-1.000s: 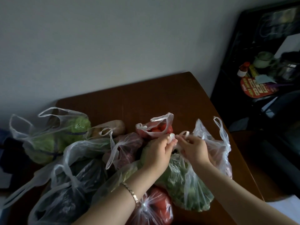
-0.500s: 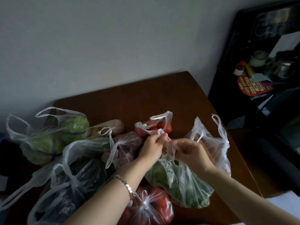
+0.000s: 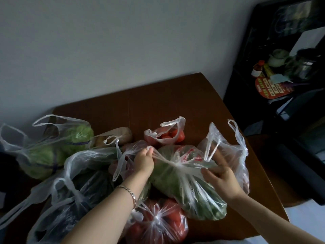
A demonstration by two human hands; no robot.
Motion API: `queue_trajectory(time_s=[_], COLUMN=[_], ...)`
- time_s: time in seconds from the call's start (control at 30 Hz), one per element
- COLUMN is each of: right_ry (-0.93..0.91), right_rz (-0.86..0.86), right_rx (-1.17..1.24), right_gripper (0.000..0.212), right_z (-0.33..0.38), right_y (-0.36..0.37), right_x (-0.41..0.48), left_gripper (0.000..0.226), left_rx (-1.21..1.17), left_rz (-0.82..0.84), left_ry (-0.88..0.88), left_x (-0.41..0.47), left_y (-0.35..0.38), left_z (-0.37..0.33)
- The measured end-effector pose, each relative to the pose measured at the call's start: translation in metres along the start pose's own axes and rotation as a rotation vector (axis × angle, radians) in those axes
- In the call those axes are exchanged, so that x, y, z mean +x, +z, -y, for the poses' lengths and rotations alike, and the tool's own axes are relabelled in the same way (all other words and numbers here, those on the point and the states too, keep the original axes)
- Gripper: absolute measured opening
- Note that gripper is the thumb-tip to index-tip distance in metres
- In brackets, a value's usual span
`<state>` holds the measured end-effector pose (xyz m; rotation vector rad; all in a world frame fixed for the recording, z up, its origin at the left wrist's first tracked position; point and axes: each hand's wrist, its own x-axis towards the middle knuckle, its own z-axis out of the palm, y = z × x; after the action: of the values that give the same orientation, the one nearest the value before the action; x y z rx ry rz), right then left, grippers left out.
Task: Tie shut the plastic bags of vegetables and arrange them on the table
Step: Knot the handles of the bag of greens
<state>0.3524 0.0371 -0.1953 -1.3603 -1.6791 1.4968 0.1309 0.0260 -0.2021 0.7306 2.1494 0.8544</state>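
Note:
A clear plastic bag of green vegetables (image 3: 190, 189) lies in the middle of the brown table (image 3: 158, 106). My left hand (image 3: 144, 161) pinches one of its handles and my right hand (image 3: 219, 176) grips the other, with the plastic stretched taut between them at a knot (image 3: 175, 165). A knotted bag of tomatoes (image 3: 158, 221) sits at the near edge. An open bag of small tomatoes (image 3: 167, 134) stands behind my hands. An open bag of lettuce (image 3: 52, 147) is at the left.
A dark bag (image 3: 73, 199) with loose handles lies at the near left. Another open clear bag (image 3: 233, 152) stands by the table's right edge. A potato bag (image 3: 116, 136) lies behind. A black shelf (image 3: 281, 76) with bottles stands to the right.
My hands have moved apart and lower, pulling the green bag's handles outward and tight. Earlier they were close together above the bag, working the handles.

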Motion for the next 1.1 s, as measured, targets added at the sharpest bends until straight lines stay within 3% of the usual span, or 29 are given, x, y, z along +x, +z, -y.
queue_trajectory(time_s=[0.1, 0.17, 0.23, 0.3, 0.37, 0.43, 0.5, 0.7, 0.83, 0.97, 1.03, 1.1], right_ry=[0.066, -0.031, -0.151, -0.201, -0.211, -0.16, -0.142, -0.074, -0.026, -0.092, -0.042, 0.023], right_rz=[-0.126, -0.137, -0.056, -0.01, 0.018, 0.075, 0.091, 0.139, 0.214, 0.213, 0.255, 0.128], right_rx=[-0.295, -0.477, -0.654, -0.824, -0.938, -0.956, -0.963, -1.05, -1.032, -0.914, -0.69, -0.359], right_gripper=[0.051, 0.046, 0.022, 0.037, 0.059, 0.076, 0.079, 0.063, 0.072, 0.066, 0.029, 0.024], right_z=[-0.03, -0.03, -0.031, -0.039, -0.05, -0.059, -0.064, -0.072, -0.078, -0.07, -0.053, -0.026], right_y=[0.004, 0.012, 0.02, 0.028, 0.035, 0.037, 0.038, 0.044, 0.045, 0.039, 0.03, 0.021], right_x=[0.004, 0.006, 0.009, 0.015, 0.024, 0.032, 0.035, 0.041, 0.046, 0.05, 0.046, 0.036], left_gripper=[0.039, 0.031, 0.029, 0.039, 0.055, 0.073, 0.079, 0.035, 0.035, 0.044, 0.036, 0.029], left_rx=[0.125, 0.19, 0.257, 0.42, 0.65, 0.747, 0.778, 1.003, 1.005, 0.761, 0.492, 0.095], left_rz=[-0.03, -0.052, 0.017, 0.099, 0.233, 0.336, 0.361, 0.449, 0.445, 0.47, 0.423, 0.313], left_ry=[0.015, 0.195, 0.453, 0.702, 0.794, 0.741, 0.707, 0.585, 0.571, 0.547, 0.413, 0.191], left_x=[0.001, -0.004, -0.006, 0.001, 0.002, 0.005, 0.01, 0.019, 0.023, 0.019, 0.016, 0.012], left_y=[0.011, 0.019, 0.029, 0.042, 0.052, 0.057, 0.06, 0.066, 0.066, 0.063, 0.052, 0.038], left_z=[0.02, 0.023, 0.026, 0.034, 0.039, 0.044, 0.049, 0.055, 0.058, 0.041, 0.024, 0.001])
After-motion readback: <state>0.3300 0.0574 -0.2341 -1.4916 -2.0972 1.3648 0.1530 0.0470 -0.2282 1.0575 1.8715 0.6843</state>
